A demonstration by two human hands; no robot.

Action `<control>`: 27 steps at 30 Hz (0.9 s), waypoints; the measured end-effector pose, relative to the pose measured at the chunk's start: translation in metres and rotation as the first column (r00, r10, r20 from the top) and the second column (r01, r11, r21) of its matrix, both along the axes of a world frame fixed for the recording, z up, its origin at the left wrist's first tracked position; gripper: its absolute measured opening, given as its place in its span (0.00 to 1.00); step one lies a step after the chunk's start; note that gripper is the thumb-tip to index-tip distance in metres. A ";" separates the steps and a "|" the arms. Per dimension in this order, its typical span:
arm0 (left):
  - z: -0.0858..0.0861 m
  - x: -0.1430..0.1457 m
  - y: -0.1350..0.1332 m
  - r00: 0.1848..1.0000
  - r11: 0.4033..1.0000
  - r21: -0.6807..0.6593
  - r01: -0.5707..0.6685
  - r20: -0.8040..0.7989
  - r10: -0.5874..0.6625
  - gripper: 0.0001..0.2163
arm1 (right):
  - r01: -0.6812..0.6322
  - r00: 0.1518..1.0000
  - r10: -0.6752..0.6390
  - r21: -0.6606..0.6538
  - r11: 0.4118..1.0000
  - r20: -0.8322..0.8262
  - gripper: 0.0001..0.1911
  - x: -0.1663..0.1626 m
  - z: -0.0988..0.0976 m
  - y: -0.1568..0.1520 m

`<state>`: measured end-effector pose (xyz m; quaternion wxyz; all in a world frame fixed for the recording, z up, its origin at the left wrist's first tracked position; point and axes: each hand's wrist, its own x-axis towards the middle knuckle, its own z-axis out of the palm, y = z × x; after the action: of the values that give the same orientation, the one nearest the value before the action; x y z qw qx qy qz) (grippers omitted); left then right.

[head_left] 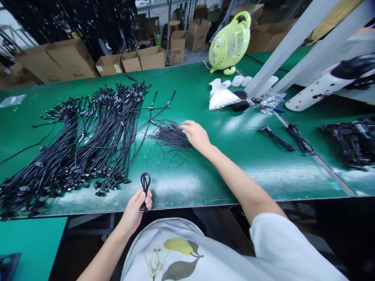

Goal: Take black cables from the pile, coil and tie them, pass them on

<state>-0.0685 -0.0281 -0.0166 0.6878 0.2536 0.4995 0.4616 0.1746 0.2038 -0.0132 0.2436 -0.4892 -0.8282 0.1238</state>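
Head view, left to right: a big heap of black cables (79, 144) fans across the green bench (234, 164). At the near edge, the left hand (135, 210) is clenched around a folded cable (145, 186), its loop poking up above the fist. Right of that heap lies a loose pile of thin black ties (171, 136), and the right hand (195, 134) rests fingers-down on it, grasping nothing as far as shows (fingertips are partly buried). To do this well, I judge: pinch a single tie from the pile's edge, not a clump, and keep the coil gripped tight so its loops stay together. Far right, a fan (230, 43) stands idle.
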 end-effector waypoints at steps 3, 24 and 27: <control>0.002 0.001 0.002 0.991 0.996 -0.067 -0.051 0.120 0.059 0.18 | 0.156 0.950 -0.157 0.026 0.987 0.269 0.16 0.011 -0.017 0.045; 0.005 0.022 0.010 0.998 0.986 0.159 -0.056 0.010 0.055 0.21 | -0.360 0.906 0.271 -0.253 0.898 -0.326 0.09 -0.065 -0.007 -0.175; -0.002 0.015 0.005 0.943 0.958 0.286 -0.021 -0.311 0.114 0.16 | -0.436 0.900 0.436 0.098 0.894 0.030 0.12 -0.073 0.002 -0.177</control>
<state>-0.0535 -0.0229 -0.0190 0.5373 0.4028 0.5445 0.5026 0.1014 0.0272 -0.0109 0.2312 -0.2787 -0.9229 0.1309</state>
